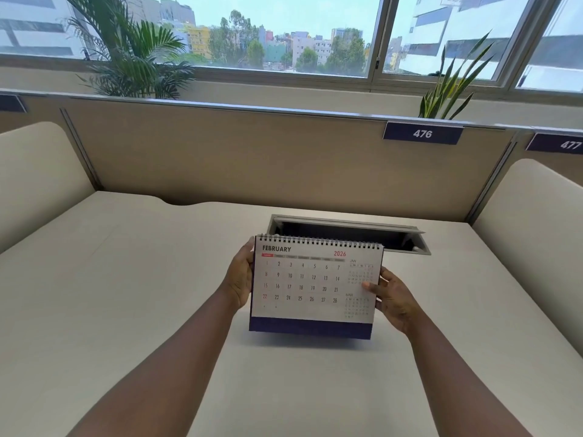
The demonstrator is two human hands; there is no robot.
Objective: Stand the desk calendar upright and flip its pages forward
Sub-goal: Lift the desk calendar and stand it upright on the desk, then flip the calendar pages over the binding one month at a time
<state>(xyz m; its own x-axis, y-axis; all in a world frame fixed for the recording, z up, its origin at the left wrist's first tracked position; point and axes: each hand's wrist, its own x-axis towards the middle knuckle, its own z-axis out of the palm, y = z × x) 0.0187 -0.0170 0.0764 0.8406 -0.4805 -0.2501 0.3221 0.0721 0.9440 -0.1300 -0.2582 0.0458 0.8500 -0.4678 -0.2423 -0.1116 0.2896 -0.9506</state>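
Desk calendar (310, 285) stood upright, February 2026 page facing camera, spiral edge up, long axis running left-right, just in front of open cable tray (347, 230) in desk (126, 279). Left hand (241, 279) clasped calendar's left edge; right hand (391, 298) pinched right edge, thumb on page.

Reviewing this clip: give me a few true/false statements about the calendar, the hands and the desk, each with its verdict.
1. The calendar shows February 2026. True.
2. Only one hand holds it. False: the left hand grips its left edge and the right hand its right edge.
3. The spiral binding runs along the top. True.
4. The cable hatch in the desk is shut. False: its lid is open.
5. The partition tag reads 467. False: it reads 476.
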